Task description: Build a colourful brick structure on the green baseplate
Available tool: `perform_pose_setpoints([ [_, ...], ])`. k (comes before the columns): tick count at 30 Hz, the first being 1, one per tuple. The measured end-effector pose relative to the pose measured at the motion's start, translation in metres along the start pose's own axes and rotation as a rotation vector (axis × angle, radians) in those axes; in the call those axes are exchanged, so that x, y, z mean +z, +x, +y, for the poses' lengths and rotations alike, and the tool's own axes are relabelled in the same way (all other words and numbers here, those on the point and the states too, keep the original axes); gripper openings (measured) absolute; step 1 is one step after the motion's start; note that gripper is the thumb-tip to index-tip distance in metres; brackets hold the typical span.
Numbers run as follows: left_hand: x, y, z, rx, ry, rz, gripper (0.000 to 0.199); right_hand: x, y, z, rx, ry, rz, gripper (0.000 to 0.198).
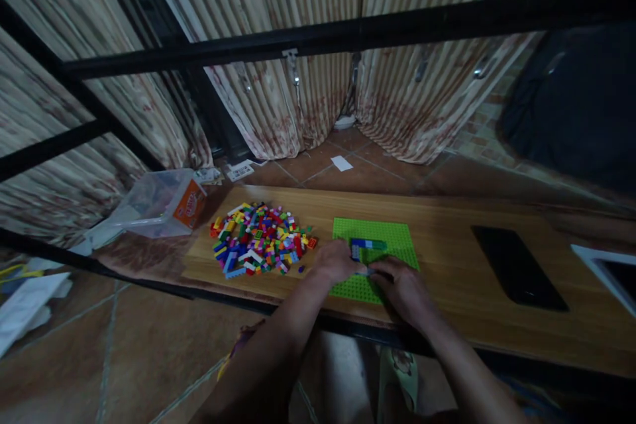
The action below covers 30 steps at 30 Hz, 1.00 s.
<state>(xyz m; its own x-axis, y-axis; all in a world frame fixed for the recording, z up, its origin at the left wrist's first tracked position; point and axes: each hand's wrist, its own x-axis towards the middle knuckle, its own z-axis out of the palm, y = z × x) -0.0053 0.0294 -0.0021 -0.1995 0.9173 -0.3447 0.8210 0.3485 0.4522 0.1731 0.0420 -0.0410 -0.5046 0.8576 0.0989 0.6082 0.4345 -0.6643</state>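
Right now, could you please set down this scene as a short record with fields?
left hand: at the left part of the green plate, fingers by the built bricks
right hand: over the plate's near right part, fingers close to the left hand
between hands: a small pale piece; which hand grips it is unclear
green plate: flat on the table, bearing built bricks in blues and green
loose pile: mixed colours, left of plate
black panel: flat, right of plate
clear box: left of pile
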Motion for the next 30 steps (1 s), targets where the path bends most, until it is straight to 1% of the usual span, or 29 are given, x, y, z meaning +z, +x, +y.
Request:
perform_pose_setpoints([
  [4,0.003,-0.007,-0.006,0.067,-0.042,0.034,0.042,-0.011,0.003,0.000,0.058,0.110,-0.062,0.022],
  [6,0.002,-0.010,-0.007,0.111,-0.051,0.038,0.035,-0.016,0.005,-0.001,0.106,0.166,-0.076,0.023],
  [9,-0.002,-0.012,-0.007,0.165,-0.061,0.034,0.019,-0.020,0.007,-0.002,0.166,0.182,-0.056,0.020],
  [13,-0.006,-0.011,-0.004,0.155,-0.083,0.008,0.014,-0.019,0.008,-0.006,0.180,0.174,-0.053,0.018],
  [15,-0.006,-0.013,-0.003,0.134,-0.087,0.011,0.014,-0.018,0.009,-0.007,0.186,0.176,-0.048,0.018],
  [20,-0.002,-0.020,-0.002,0.104,-0.089,0.036,0.025,-0.018,0.010,-0.010,0.187,0.161,-0.024,0.018],
  [26,0.001,-0.018,-0.003,0.107,-0.084,0.052,0.025,-0.017,0.012,-0.011,0.180,0.137,-0.011,0.018],
  [30,0.004,-0.016,-0.004,0.075,-0.123,0.058,0.029,-0.017,0.012,-0.010,0.181,0.147,-0.028,0.020],
])
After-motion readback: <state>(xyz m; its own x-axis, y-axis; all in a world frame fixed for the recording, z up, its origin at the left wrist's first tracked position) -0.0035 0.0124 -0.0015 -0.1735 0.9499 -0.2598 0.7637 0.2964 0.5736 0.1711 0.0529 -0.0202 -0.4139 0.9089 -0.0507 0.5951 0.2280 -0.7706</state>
